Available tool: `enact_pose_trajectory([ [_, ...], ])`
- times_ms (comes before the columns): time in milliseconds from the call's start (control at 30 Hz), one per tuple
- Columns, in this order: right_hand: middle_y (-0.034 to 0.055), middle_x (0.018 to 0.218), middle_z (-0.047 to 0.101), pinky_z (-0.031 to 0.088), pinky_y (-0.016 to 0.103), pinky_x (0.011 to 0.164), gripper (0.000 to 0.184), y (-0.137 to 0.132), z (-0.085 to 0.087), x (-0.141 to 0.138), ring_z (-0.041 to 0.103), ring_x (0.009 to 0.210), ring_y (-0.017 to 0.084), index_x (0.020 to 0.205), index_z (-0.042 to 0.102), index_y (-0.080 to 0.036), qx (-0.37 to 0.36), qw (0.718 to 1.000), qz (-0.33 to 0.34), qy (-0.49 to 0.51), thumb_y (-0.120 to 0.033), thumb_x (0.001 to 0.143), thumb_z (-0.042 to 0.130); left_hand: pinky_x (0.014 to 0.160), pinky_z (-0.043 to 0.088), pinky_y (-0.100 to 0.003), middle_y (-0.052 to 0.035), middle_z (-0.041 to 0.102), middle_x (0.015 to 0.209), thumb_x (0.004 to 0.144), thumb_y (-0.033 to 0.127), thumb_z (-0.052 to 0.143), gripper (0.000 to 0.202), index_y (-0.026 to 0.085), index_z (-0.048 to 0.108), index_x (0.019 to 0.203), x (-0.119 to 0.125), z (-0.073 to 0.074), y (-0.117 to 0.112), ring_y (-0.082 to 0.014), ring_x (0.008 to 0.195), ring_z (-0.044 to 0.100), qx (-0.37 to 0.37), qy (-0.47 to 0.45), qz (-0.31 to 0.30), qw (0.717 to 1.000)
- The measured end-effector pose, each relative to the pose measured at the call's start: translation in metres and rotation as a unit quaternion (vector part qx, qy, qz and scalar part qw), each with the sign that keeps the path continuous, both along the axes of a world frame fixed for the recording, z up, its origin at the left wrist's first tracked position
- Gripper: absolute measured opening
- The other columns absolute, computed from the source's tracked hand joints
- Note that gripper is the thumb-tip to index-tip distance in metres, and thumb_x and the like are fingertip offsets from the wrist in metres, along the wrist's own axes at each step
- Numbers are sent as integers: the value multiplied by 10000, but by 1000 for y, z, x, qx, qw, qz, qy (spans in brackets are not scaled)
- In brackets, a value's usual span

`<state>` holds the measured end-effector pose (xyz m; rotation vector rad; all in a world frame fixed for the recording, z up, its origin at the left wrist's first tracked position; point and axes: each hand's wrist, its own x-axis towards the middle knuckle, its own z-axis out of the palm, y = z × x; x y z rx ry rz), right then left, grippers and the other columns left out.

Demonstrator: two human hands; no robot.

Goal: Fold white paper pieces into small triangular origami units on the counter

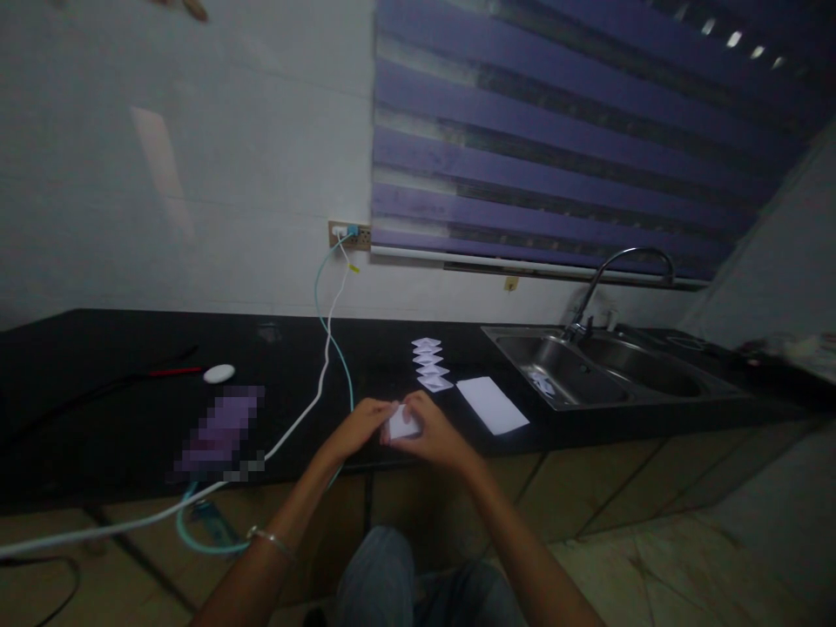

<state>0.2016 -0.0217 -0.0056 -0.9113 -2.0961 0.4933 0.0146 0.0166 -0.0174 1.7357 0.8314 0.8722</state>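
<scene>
A small piece of white paper [403, 423], seemingly folded, is held between my two hands at the front edge of the black counter. My left hand [364, 425] grips its left side, with the fingertips partly hidden. On the right side, my right hand [428, 433] closes thumb and fingers around it. Just beyond my hands lies a row of several folded white paper pieces [431, 366], pointed at their ends and set one behind another. To the right of that row, a flat stack or sheet of white paper [492, 405] rests on the counter.
A double steel sink [555, 404] with a curved faucet [591, 292] stands at the right. White [325, 370] and teal cables [346, 361] run from the wall outlet [349, 235] across the black counter [157, 340]. A white oval object [219, 374] and a blurred purple item [222, 431] lie left.
</scene>
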Motion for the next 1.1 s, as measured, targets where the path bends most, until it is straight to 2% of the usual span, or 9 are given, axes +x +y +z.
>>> enact_pose_trajectory([
  [167,32,960,517,421,272,768,313,-2,2,-1,506,885,175,829,501,-200,-2,1000,-3,9,-360,703,738,565,378,-228,-8,609,583,858,514,460,463,120,666,732,0,8,-6,-140,562,523,9,1,-2,1000],
  [367,46,1075,543,404,307,900,65,1,4,1,531,1014,173,870,598,-205,-13,998,15,66,-264,850,582,558,372,-223,10,546,533,886,487,435,456,125,603,667,0,7,-7,-115,517,495,12,-9,-36,999],
  [500,57,1098,572,416,307,896,128,4,1,3,546,1019,175,901,628,-202,-20,996,7,88,-253,892,511,535,370,-216,4,567,570,888,499,421,448,130,585,695,1,8,-7,-112,513,497,14,-2,-28,1000],
  [700,65,1057,623,435,320,862,203,8,-7,6,572,971,188,1043,594,-200,-39,991,-52,118,-289,915,464,547,377,-213,-12,585,593,897,495,392,474,129,603,682,2,12,-10,-111,528,504,57,39,-24,997],
  [933,79,1061,611,426,325,863,144,9,-6,6,558,982,201,967,584,-192,12,987,-94,131,-228,899,462,500,340,-202,7,528,546,866,527,429,471,136,600,667,2,6,-10,-116,523,482,63,65,3,996],
  [1033,77,1026,620,429,321,845,152,9,-6,5,569,948,198,970,582,-191,7,988,-99,120,-225,903,450,501,349,-200,-5,558,598,863,514,447,448,123,648,776,2,8,-11,-113,540,478,49,50,-2,998],
  [1100,70,1003,629,433,316,827,165,9,-7,5,577,925,196,983,585,-194,-2,988,-102,118,-230,907,443,531,379,-205,-34,621,736,842,482,507,421,124,655,1007,3,10,-13,-119,601,512,29,26,-11,999],
])
